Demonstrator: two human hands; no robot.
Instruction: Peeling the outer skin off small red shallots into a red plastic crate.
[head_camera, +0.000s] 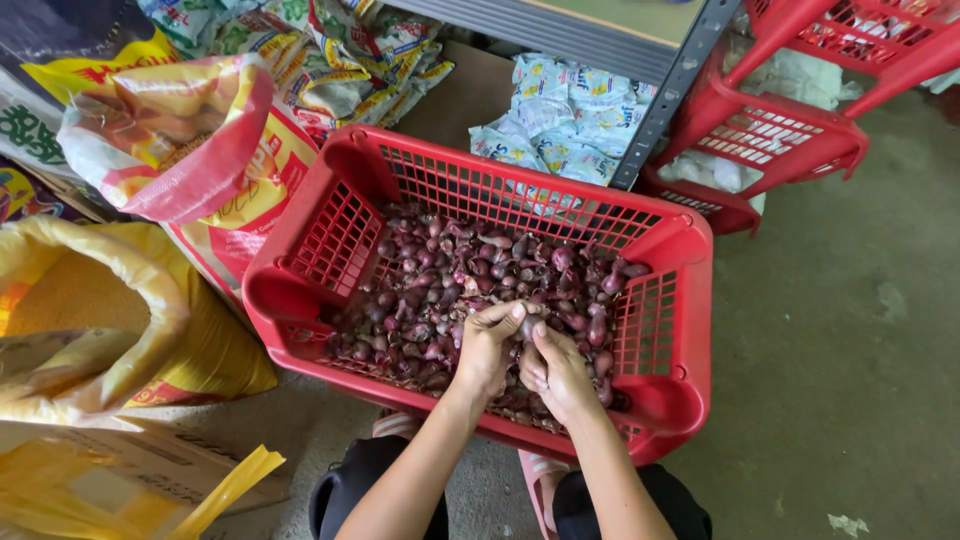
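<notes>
Head view: left hand (487, 347) and right hand (553, 370) close together over red plastic crate (680, 350), both above near edge of pile. Fingers of both hands curled narrow, pinching one shallot (527, 327) between them. Crate full of small purple-red shallots (440, 275), stands on concrete floor (850, 330). Open yellow sack (90, 320) just beside crate on left. Stacked red crates (790, 130) well apart, upper right.
</notes>
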